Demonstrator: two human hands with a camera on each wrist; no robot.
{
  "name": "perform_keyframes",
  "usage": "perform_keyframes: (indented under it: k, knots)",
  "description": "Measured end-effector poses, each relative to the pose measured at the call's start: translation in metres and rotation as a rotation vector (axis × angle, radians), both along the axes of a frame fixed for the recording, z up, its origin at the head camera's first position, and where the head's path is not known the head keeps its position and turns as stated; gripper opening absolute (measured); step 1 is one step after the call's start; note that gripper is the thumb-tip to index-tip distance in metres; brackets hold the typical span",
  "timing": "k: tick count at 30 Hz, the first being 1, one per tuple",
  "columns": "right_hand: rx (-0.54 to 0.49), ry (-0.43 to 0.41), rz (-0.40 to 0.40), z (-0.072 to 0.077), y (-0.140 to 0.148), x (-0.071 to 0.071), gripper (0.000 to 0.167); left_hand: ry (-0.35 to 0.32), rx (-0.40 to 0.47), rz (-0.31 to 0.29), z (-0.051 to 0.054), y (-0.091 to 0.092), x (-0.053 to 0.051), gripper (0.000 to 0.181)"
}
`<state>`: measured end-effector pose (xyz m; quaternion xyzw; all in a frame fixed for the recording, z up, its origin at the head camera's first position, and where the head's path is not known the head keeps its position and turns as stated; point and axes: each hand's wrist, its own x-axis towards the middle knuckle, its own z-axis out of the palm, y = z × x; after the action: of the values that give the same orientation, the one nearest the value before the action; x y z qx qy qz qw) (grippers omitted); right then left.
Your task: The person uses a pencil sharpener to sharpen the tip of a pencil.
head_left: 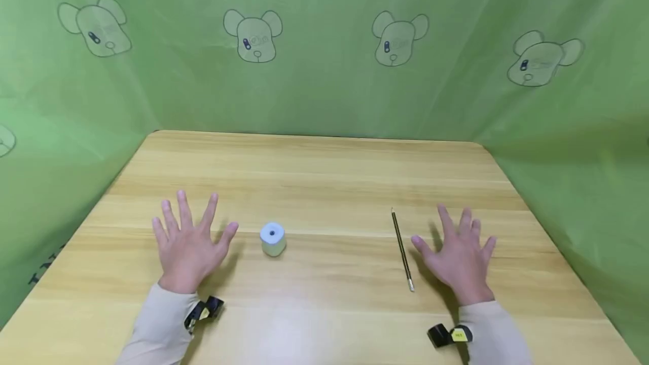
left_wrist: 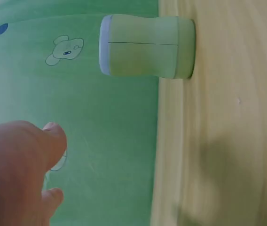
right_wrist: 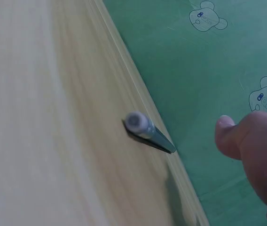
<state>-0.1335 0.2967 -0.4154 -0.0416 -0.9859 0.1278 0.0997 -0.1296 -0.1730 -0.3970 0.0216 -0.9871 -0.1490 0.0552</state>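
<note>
A small pencil sharpener [head_left: 272, 239], pale green with a bluish-white top and a round hole in it, stands upright on the table. In the left wrist view the sharpener [left_wrist: 143, 47] shows a seam along its side. To its left, my left hand [head_left: 189, 252] is spread with straight fingers, holding nothing. A dark striped pencil [head_left: 402, 249] lies with its tip pointing away and its eraser end nearer me; the right wrist view shows the pencil [right_wrist: 145, 129] end-on. Just right of it my right hand [head_left: 460, 261] is spread and holds nothing, apart from the pencil.
The wooden table [head_left: 324, 185] has rounded far corners. A green curtain [head_left: 324, 89] printed with bear heads surrounds its back and sides. Black wrist cameras sit on the left cuff [head_left: 167, 320] and the right cuff [head_left: 492, 331].
</note>
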Motion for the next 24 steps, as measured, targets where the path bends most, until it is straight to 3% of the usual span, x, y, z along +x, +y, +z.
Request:
perform_keyframes:
  k: [4,7,11,13,18,24]
  knots:
    - [-0.174,0.021,0.03,-0.003,-0.003,-0.005,0.087,0.025,0.124,-0.044,-0.001,0.002,-0.003,0.078]
    - [-0.337,0.037,0.039,-0.006,-0.006,-0.004,0.079,0.034,0.288,-0.133,-0.007,0.009,-0.007,0.082]
    - [-0.437,0.028,0.032,-0.006,-0.006,-0.004,0.068,0.026,0.5,-0.249,-0.018,0.022,-0.014,0.092]
    - [-0.435,-0.021,0.035,-0.003,-0.006,-0.007,0.065,0.019,0.57,-0.285,-0.022,0.027,-0.018,0.098]
    - [-0.388,-0.23,0.062,0.005,-0.009,-0.015,0.058,-0.057,0.658,-0.298,-0.022,0.038,-0.02,0.106]
    - [-0.307,-0.298,0.11,0.004,-0.017,-0.008,0.048,-0.105,0.759,-0.283,-0.024,0.053,-0.017,0.103]
